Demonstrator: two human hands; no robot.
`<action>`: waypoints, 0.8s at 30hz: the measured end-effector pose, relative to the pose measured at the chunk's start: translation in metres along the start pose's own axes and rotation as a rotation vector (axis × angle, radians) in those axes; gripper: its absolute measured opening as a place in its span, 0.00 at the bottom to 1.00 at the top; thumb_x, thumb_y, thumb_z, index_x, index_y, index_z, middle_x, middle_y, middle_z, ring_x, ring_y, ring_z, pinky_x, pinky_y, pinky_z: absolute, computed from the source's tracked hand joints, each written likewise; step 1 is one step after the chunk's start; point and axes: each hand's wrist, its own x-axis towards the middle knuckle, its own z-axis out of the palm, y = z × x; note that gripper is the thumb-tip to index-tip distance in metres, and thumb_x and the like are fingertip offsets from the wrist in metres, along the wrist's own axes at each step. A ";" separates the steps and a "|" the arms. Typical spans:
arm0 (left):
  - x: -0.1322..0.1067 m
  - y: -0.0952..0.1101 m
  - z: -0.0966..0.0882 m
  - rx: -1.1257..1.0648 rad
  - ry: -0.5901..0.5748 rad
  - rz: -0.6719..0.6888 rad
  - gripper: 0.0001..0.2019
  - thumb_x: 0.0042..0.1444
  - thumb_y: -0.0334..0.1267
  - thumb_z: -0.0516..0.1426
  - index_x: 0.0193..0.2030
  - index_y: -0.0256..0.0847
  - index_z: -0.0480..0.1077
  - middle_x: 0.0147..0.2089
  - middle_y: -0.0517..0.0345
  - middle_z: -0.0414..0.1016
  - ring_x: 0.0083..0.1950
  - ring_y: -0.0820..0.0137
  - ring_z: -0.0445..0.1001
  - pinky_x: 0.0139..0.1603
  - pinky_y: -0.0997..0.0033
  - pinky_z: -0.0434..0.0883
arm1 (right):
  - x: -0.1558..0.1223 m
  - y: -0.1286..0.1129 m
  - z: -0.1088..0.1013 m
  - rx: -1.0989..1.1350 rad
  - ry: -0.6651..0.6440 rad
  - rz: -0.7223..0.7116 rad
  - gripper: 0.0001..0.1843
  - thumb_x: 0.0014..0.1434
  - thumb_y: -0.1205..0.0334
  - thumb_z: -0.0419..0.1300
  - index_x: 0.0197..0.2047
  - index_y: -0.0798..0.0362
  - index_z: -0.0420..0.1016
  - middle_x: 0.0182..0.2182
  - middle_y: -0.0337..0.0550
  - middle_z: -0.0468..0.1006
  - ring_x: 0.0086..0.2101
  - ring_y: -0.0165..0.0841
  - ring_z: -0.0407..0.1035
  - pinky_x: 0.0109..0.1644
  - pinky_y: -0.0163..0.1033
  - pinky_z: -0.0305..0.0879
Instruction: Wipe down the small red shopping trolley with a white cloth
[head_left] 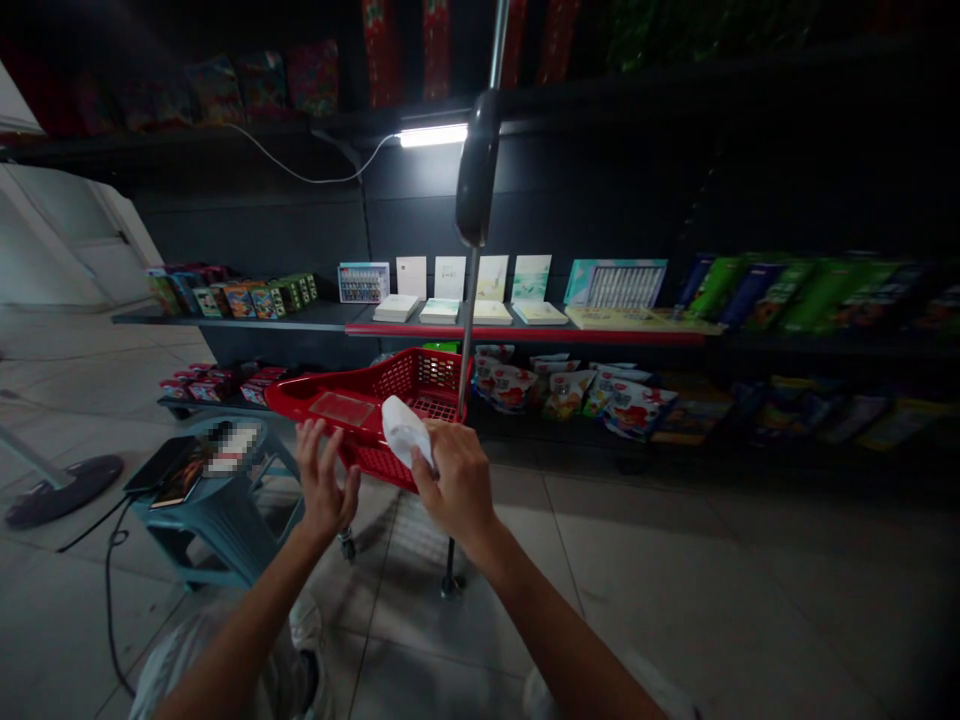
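A crumpled white cloth or tissue (405, 432) is held in my right hand (461, 485), its thumb and fingers closed around it. The cloth lies against the near side of a red plastic shopping cart basket (367, 382) with lattice walls. My left hand (326, 480) is open, fingers spread, at the near left edge of the basket; whether the fingertips touch it I cannot tell. Behind my hands, a caster (346, 545) shows under the cart.
Just behind the cart runs a dark shelf unit with books (491, 312), snack bags (634, 405) and small boxes (270, 300). A metal pole (469, 320) rises beside the basket. At left stand a blue-grey stool (217, 520) carrying devices, a cable (111, 600) and a round stand base (67, 490).
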 end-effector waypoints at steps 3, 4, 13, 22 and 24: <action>-0.007 0.014 0.007 -0.046 -0.053 0.106 0.32 0.66 0.45 0.55 0.74 0.49 0.52 0.74 0.41 0.55 0.78 0.47 0.51 0.75 0.30 0.51 | -0.001 -0.006 0.007 0.108 -0.032 -0.045 0.16 0.70 0.60 0.53 0.56 0.53 0.74 0.51 0.51 0.80 0.53 0.42 0.72 0.61 0.49 0.66; -0.007 0.016 0.009 -0.067 -0.059 0.123 0.34 0.65 0.44 0.55 0.76 0.50 0.49 0.75 0.41 0.55 0.78 0.46 0.52 0.75 0.29 0.51 | -0.001 -0.007 0.008 0.145 -0.047 -0.068 0.16 0.70 0.61 0.53 0.57 0.52 0.74 0.53 0.51 0.80 0.55 0.42 0.72 0.62 0.48 0.66; 0.006 0.001 0.016 -0.070 -0.030 0.113 0.33 0.65 0.44 0.55 0.74 0.42 0.52 0.66 0.39 0.68 0.71 0.51 0.65 0.77 0.33 0.46 | -0.003 0.013 0.038 0.765 -0.012 0.306 0.19 0.70 0.48 0.56 0.51 0.53 0.78 0.43 0.45 0.83 0.42 0.35 0.77 0.48 0.39 0.72; 0.021 -0.021 -0.003 0.046 0.012 -0.130 0.21 0.70 0.47 0.43 0.57 0.40 0.70 0.58 0.44 0.76 0.72 0.55 0.62 0.79 0.40 0.42 | 0.012 0.051 0.052 1.039 0.536 0.874 0.26 0.59 0.39 0.62 0.49 0.52 0.78 0.44 0.43 0.83 0.44 0.34 0.77 0.45 0.36 0.72; 0.023 -0.019 -0.006 0.077 0.037 -0.175 0.21 0.71 0.46 0.43 0.58 0.40 0.70 0.60 0.43 0.74 0.74 0.55 0.60 0.79 0.40 0.42 | 0.009 0.053 0.057 1.014 0.471 0.849 0.26 0.60 0.40 0.62 0.51 0.52 0.78 0.47 0.44 0.83 0.46 0.34 0.77 0.47 0.36 0.72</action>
